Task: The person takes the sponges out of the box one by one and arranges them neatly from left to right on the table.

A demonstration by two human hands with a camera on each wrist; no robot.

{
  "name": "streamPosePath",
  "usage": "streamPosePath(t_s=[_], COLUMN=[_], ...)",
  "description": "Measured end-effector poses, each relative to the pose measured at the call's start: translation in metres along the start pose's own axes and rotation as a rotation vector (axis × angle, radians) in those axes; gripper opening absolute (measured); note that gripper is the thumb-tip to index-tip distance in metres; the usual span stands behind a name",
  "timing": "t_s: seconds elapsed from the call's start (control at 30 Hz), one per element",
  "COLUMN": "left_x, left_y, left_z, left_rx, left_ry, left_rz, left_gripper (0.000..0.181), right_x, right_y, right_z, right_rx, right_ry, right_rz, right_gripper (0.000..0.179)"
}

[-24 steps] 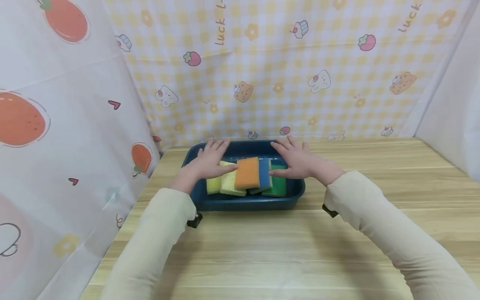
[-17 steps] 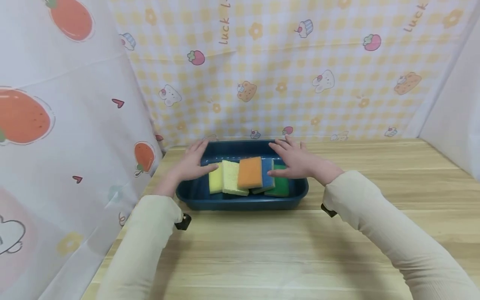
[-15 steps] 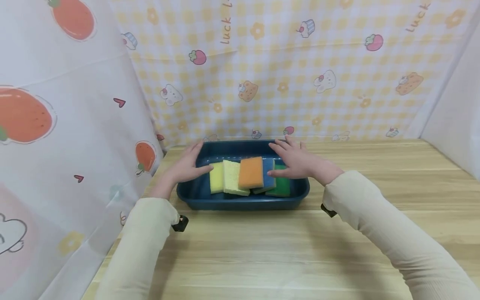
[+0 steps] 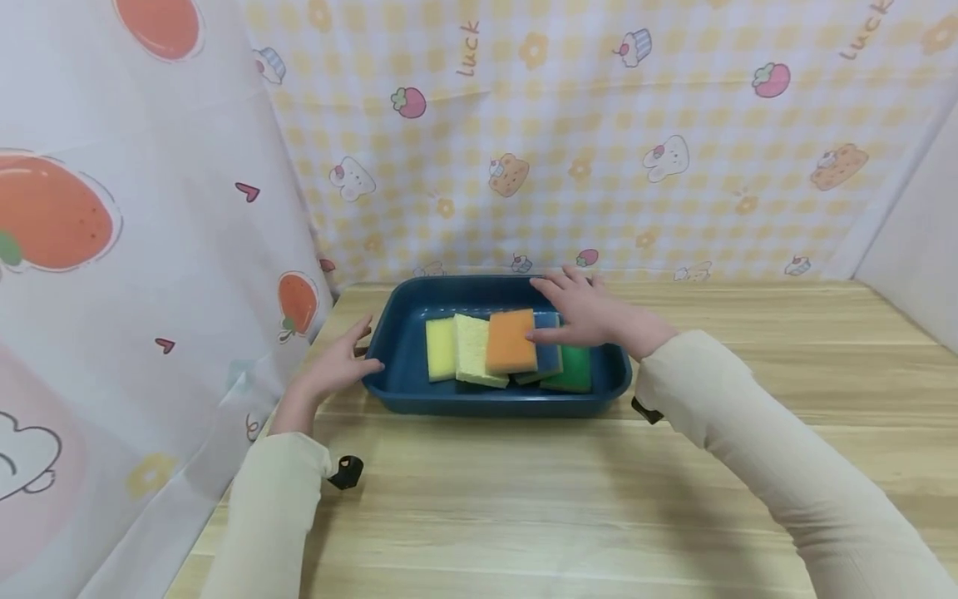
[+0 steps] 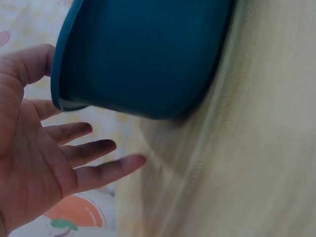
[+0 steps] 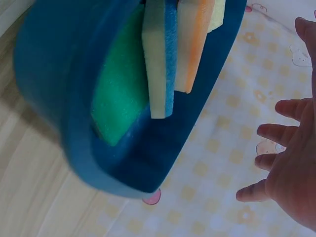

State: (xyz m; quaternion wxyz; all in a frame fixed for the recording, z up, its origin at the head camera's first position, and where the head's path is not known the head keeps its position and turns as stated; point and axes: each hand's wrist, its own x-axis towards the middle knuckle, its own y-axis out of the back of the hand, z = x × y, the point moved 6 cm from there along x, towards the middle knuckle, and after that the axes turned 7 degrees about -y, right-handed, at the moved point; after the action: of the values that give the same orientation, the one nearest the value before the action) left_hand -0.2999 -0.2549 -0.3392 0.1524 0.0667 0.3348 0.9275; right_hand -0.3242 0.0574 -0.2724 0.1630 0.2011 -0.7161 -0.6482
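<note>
A dark blue plastic basin (image 4: 494,406) holds several sponges. The leftmost sponge is yellow (image 4: 441,349); a pale yellow sponge (image 4: 471,353) leans beside it. An orange sponge (image 4: 511,343) lies uppermost, overlapping a blue sponge (image 4: 550,356), and a green sponge (image 4: 573,370) sits at the right end. My left hand (image 4: 334,366) is at the basin's left end, thumb right at the rim, fingers spread outside the wall. Above the right part of the basin, my right hand (image 4: 587,314) has its fingers spread and holds nothing. The right wrist view shows those fingers apart from the sponges.
The basin stands on a wooden table (image 4: 509,499), near its back edge. A yellow-checked cloth (image 4: 449,150) hangs close behind it. To the left hangs a white cloth (image 4: 202,233) with fruit prints. Each wrist carries a small black device (image 4: 347,472).
My left hand has moved left and down, from over the sponges to outside the basin's left end. The right hand stays over the right part. The head view has shifted slightly.
</note>
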Motion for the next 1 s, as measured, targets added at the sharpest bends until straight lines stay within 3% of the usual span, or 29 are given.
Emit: streamPosePath(t_s=[0.17,0.33,0.57,0.73,1.0], left_x=[-0.009,-0.01,-0.013,-0.015,-0.015], left_y=[-0.003,-0.009,-0.014,-0.013,-0.017], left_z=[-0.01,-0.02,-0.028,-0.03,-0.028], left_rx=[-0.125,-0.258,-0.402,-0.459,-0.482], left_ry=[-0.017,-0.024,-0.041,-0.035,-0.058], left_rz=[0.018,0.025,0.044,0.041,0.023], left_gripper=[0.08,0.078,0.07,0.068,0.069], right_x=[0.014,0.027,0.05,0.067,0.085], right_y=[-0.002,-0.003,-0.011,-0.015,-0.027], right_z=[-0.011,-0.018,-0.026,-0.035,-0.036], right_rx=[-0.005,0.032,0.034,0.006,-0.016], right_ry=[-0.011,-0.049,-0.04,-0.032,-0.107], right_rz=[-0.039,-0.098,-0.155,-0.198,-0.258], right_gripper=[0.081,0.079,0.072,0.068,0.068])
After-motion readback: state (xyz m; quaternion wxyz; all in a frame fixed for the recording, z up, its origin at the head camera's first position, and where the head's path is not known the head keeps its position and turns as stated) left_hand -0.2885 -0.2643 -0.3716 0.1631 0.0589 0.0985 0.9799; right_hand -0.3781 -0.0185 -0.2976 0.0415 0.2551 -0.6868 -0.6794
